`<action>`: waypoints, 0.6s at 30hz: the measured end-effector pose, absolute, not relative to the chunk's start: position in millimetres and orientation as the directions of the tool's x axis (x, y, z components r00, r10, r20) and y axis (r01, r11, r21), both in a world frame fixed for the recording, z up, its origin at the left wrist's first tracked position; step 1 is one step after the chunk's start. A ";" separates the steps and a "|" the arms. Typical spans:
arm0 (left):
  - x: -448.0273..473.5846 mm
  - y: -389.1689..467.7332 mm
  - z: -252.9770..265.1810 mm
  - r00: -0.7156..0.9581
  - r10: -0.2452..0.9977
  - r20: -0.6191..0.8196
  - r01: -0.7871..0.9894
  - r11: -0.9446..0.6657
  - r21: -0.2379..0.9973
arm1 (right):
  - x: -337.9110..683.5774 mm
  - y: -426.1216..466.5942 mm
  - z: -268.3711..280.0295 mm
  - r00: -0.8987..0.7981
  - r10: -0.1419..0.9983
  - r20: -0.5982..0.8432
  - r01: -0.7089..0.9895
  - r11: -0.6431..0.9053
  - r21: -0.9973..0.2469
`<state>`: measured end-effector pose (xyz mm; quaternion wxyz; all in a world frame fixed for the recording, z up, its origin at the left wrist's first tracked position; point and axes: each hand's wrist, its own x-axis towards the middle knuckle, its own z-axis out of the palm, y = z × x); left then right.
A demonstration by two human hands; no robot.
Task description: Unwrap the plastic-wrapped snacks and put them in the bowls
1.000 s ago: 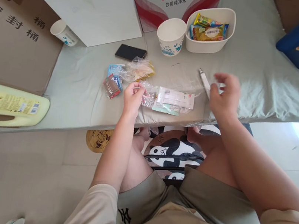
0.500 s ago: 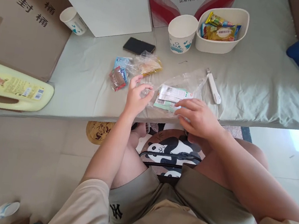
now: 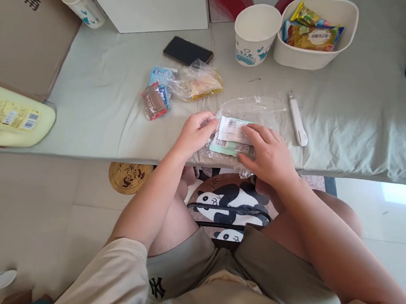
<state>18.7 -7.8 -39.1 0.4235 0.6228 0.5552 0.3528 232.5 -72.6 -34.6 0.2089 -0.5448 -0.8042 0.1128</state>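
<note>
A clear plastic bag lies near the front edge of the cloth-covered surface. On or inside it, I cannot tell which, are a white packet with a barcode and a pale green packet partly under it. My left hand pinches the bag's left edge between thumb and fingers. My right hand presses on the packets' right side, fingers over the top and thumb at the lower edge. A white pen-shaped cutter lies to the right of that hand.
Beyond my left hand are a wrapped yellow packet, a red-brown sachet and a black phone. A paper cup and a white tub of snacks stand at the back. A yellow jug lies at left.
My left fingers have closed from a loose curl onto the bag's edge. My right hand has come down onto the packets. The view has shifted slightly.
</note>
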 end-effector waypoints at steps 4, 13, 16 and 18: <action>33.7 -11.3 -37.7 0.161 0.965 -0.205 0.032 0.203 0.979 | 228.8 -71.0 -37.1 -0.276 0.939 0.207 0.815 0.343 -0.467; 41.9 3.7 -25.1 0.202 0.881 -0.427 -0.314 0.472 0.824 | 258.2 -59.5 -38.2 -0.100 0.980 0.170 0.521 0.197 -0.831; 42.2 3.4 -18.0 0.150 0.871 -0.467 -0.310 0.490 0.815 | 263.5 -59.8 -39.5 0.038 0.990 0.139 0.454 0.106 -0.885; 40.6 2.5 -14.8 0.088 0.883 -0.460 -0.288 0.465 0.837 | 265.3 -60.3 -39.9 0.131 0.984 0.123 0.430 0.055 -0.901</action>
